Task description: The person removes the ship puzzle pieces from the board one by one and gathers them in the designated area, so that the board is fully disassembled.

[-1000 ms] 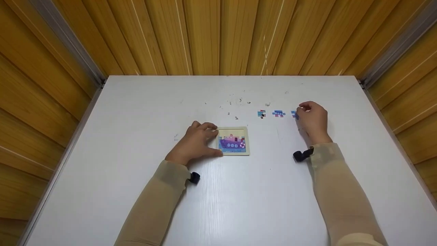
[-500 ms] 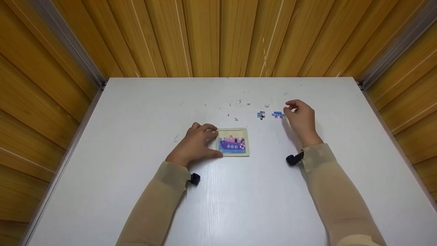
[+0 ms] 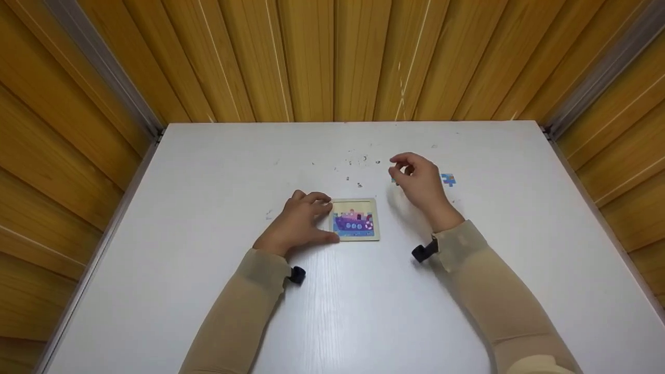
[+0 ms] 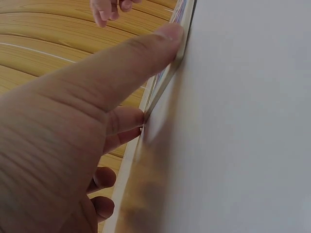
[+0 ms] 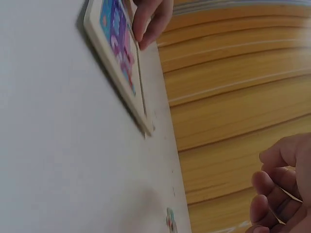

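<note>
Left hand (image 3: pixel 298 221) gripped the puzzle frame (image 3: pixel 377 221) across its left edge, thumb to fingers, frame flat on white table (image 3: pixel 208 182). Right hand (image 3: pixel 421 182) hovered loosely curled, empty, a puzzle piece (image 3: pixel 448 179) just beside.

Soft shadows and pale glare mark the table (image 3: pixel 353 301).

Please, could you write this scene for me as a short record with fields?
Left grip: holds the left side of the puzzle frame
Right grip: raised above the table; no piece visible in it
Puzzle picture: purple and pink ship; bare strip along the far side
Blue loose piece: on the table, to the right of the right grip
</note>
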Available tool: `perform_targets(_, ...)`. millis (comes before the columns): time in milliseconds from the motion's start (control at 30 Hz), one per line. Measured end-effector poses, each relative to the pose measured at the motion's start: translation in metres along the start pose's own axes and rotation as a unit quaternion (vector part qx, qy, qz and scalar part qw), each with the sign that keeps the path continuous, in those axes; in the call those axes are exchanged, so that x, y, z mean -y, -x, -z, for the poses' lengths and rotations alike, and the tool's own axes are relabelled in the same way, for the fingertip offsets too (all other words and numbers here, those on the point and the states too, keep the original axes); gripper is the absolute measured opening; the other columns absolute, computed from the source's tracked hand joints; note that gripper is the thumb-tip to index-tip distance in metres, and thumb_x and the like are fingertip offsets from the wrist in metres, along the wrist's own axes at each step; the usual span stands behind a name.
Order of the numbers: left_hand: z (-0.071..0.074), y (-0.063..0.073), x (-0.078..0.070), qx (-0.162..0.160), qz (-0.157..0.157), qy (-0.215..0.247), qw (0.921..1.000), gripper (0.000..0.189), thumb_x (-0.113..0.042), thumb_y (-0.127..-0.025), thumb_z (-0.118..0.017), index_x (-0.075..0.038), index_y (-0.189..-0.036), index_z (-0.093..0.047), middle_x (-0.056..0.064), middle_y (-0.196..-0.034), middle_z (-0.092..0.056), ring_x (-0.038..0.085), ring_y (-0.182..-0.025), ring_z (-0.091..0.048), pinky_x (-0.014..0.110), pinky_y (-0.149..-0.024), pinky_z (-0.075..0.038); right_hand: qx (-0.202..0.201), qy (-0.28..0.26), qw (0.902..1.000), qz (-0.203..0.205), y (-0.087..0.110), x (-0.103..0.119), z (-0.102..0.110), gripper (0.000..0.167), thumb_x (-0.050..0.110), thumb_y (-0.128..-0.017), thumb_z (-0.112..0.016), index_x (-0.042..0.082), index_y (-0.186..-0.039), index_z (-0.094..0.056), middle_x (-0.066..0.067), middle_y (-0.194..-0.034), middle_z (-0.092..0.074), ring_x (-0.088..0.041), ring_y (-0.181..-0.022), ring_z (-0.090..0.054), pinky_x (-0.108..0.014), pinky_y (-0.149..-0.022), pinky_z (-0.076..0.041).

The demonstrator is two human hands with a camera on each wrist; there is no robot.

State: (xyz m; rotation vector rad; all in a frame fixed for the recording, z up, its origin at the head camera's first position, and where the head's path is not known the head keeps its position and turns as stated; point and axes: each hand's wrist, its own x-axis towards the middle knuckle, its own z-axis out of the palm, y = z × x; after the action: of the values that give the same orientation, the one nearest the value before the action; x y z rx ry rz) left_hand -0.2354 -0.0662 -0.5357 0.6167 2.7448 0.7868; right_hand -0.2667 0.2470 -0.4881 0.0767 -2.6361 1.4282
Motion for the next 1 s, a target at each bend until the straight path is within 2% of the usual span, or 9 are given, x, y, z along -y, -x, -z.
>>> perform_targets(200,0.001,-0.001,-0.002,-0.002,0.011,0.000,0.9999,0.094,-0.057,-0.082,-0.100,-0.022,-0.162,-0.064,-0.009,-0.169,-0.057,0.023,-0.145,-0.045,0.046,-0.127,-0.047,0.025,-0.029,0.9989,0.027,0.006,0.026,-0.016,0.028,0.017,-0.108,-0.074,0.005,-0.133,-0.078,-0.013,-0.120,-0.075,-0.022,-0.104,-0.058,-0.025,-0.087,-0.048)
perform_targets(467,0.001,0.000,-0.002,-0.002,0.005,-0.003,1.0000,0.092,-0.057,-0.082,-0.100,-0.021,-0.160,-0.065,-0.007,-0.168,-0.058,0.025,-0.143,-0.047,0.047,-0.125,-0.049,0.080,-0.072,0.9942,-0.003,0.018,0.042,-0.039,0.026,0.019,-0.108,-0.075,0.010,-0.133,-0.077,-0.009,-0.122,-0.072,-0.022,-0.105,-0.057,-0.024,-0.086,-0.050)
perform_targets(567,0.001,0.000,-0.001,-0.004,0.003,-0.007,1.0000,0.092,-0.058,-0.083,-0.099,-0.021,-0.159,-0.066,-0.007,-0.168,-0.059,0.025,-0.142,-0.047,0.048,-0.124,-0.050,0.098,-0.078,0.9921,-0.003,0.021,0.042,-0.049,0.027,0.018,-0.107,-0.076,0.009,-0.132,-0.078,-0.008,-0.120,-0.072,-0.021,-0.102,-0.057,-0.023,-0.083,-0.050)
perform_targets(800,0.002,0.001,0.002,-0.006,-0.025,-0.003,0.9997,0.092,-0.059,-0.083,-0.098,-0.018,-0.159,-0.066,-0.003,-0.168,-0.060,0.029,-0.143,-0.048,0.050,-0.124,-0.048,0.124,-0.074,0.9895,-0.006,0.025,0.033,-0.064,0.033,0.015,-0.105,-0.077,0.001,-0.135,-0.076,-0.008,-0.116,-0.073,-0.017,-0.091,-0.060,-0.024,-0.078,-0.050)
perform_targets(1000,0.002,0.000,0.001,-0.012,-0.028,-0.008,0.9995,0.090,-0.057,-0.083,-0.099,-0.017,-0.158,-0.069,-0.001,-0.166,-0.061,0.030,-0.141,-0.049,0.050,-0.124,-0.048,0.157,-0.056,0.9857,-0.020,0.024,0.026,-0.070,0.033,0.019,-0.106,-0.077,0.004,-0.135,-0.077,-0.008,-0.118,-0.073,-0.016,-0.089,-0.062,-0.027,-0.078,-0.053)
